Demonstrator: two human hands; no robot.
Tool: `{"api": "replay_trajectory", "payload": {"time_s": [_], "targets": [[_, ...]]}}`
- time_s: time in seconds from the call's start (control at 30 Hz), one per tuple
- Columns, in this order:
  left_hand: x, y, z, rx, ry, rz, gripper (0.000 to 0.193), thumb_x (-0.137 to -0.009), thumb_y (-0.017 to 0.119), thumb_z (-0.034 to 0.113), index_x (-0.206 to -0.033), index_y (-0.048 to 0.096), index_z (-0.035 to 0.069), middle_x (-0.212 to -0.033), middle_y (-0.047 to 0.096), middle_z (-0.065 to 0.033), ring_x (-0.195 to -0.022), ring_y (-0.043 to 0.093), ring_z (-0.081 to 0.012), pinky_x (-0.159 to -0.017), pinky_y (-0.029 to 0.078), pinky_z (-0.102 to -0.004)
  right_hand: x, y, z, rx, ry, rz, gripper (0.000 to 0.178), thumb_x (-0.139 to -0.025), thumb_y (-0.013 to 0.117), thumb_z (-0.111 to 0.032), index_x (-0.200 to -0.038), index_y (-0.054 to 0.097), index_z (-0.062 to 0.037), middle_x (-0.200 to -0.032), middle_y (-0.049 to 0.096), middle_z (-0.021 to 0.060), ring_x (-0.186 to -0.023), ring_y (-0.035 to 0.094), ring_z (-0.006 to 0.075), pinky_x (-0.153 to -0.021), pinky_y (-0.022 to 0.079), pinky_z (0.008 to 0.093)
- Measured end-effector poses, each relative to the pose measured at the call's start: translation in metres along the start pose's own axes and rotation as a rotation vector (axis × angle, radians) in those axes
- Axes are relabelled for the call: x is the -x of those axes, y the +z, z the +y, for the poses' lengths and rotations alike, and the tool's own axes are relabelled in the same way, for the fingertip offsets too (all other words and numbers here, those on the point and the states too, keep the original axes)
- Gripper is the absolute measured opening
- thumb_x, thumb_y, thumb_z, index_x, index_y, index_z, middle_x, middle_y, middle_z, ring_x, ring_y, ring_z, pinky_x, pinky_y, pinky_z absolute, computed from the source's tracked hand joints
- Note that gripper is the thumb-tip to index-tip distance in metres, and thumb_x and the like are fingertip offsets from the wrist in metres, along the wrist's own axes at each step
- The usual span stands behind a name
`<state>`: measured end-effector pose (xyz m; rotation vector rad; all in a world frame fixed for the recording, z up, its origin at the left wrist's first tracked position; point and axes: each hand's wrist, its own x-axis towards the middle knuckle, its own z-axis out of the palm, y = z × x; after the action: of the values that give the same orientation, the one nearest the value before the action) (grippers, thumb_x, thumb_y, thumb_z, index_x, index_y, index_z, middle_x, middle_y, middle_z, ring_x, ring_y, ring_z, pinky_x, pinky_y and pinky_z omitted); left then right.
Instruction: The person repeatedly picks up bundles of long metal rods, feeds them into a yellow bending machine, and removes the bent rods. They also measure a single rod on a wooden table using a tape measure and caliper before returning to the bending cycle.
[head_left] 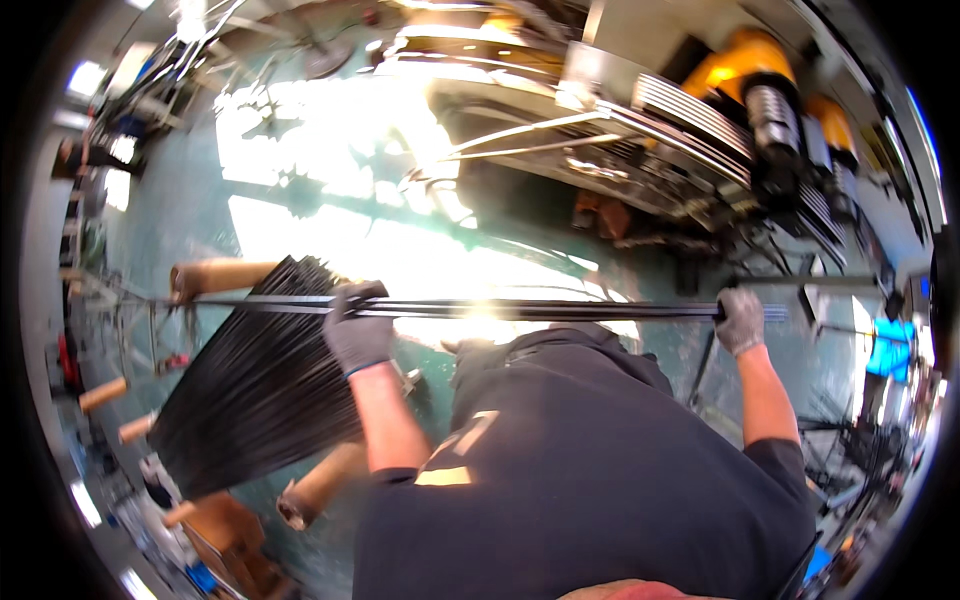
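Dark shirt (600,460) closest, thin black rods (560,312) stretched beyond it

Level with the waist, the rods run sideways. The left hand (355,325) and the right hand (740,320), both gloved in grey, have their fingers clamped around the bundle, the right near one end. At left the bundle crosses above a fanned black pile (260,395); whether they touch, I cannot tell. A slack grip could let single rods slip or splay, and the left overhang might snag the pile. Brown tubes (325,485) show at the pile's edges. Sunlight glares off the green floor (170,220); a machine with orange housings (740,65) stands upper right.
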<state>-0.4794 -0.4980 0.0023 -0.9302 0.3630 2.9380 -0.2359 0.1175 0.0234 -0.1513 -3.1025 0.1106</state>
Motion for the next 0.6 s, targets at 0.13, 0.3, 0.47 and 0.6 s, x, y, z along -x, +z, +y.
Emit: {"api": "replay_trajectory", "payload": {"time_s": [0.13, 0.3, 0.47, 0.6], "targets": [[0.037, 0.077, 0.007, -0.010, 0.071, -0.230, 0.012, -0.098, 0.068, 0.011, -0.096, 0.063, 0.001, -0.081, 0.055, -0.0045, -0.079, 0.058, -0.0181, -0.086, 0.054, -0.0360, 0.049, 0.012, 0.120, 0.189, 0.512, 0.312, 0.013, -0.083, 0.068, -0.011, -0.094, 0.065, -0.0060, -0.095, 0.068, 0.0177, -0.096, 0.065, 0.0395, -0.083, 0.052, 0.0484], [0.071, 0.142, -0.076, -0.338, 0.030, -0.592, 0.012, -0.102, 0.065, 0.014, -0.106, 0.059, 0.005, -0.087, 0.052, -0.0031, -0.085, 0.052, -0.0191, -0.088, 0.050, -0.0369, 0.078, 0.070, 0.181, -1.544, 1.557, 0.890, 0.022, -0.090, 0.062, -0.001, -0.110, 0.068, 0.0042, -0.117, 0.072, 0.0203, -0.102, 0.073, 0.0330, -0.080, 0.061, 0.0478], [0.049, 0.185, -0.198, -0.514, -0.102, -0.651, 0.015, -0.102, 0.065, 0.014, -0.112, 0.061, 0.004, -0.093, 0.062, -0.0072, -0.095, 0.060, -0.0275, -0.106, 0.046, -0.0520, -0.034, 0.029, 0.011, -2.830, 0.673, 0.700, 0.031, -0.099, 0.051, -0.008, -0.123, 0.061, 0.0098, -0.120, 0.067, 0.0246, -0.119, 0.063, 0.0408, -0.107, 0.049, 0.0565], [0.044, 0.228, -0.233, -0.602, -0.259, -0.926, 0.026, -0.102, 0.063, 0.015, -0.126, 0.063, 0.006, -0.101, 0.065, -0.0089, -0.106, 0.062, -0.0315, -0.116, 0.040, -0.0581, -0.068, 0.039, 0.031, -2.629, 0.935, 1.016, 0.023, -0.101, 0.059, -0.008, -0.119, 0.063, 0.0060, -0.110, 0.070, 0.0179, -0.106, 0.068, 0.0340, -0.100, 0.055, 0.0492]]}}
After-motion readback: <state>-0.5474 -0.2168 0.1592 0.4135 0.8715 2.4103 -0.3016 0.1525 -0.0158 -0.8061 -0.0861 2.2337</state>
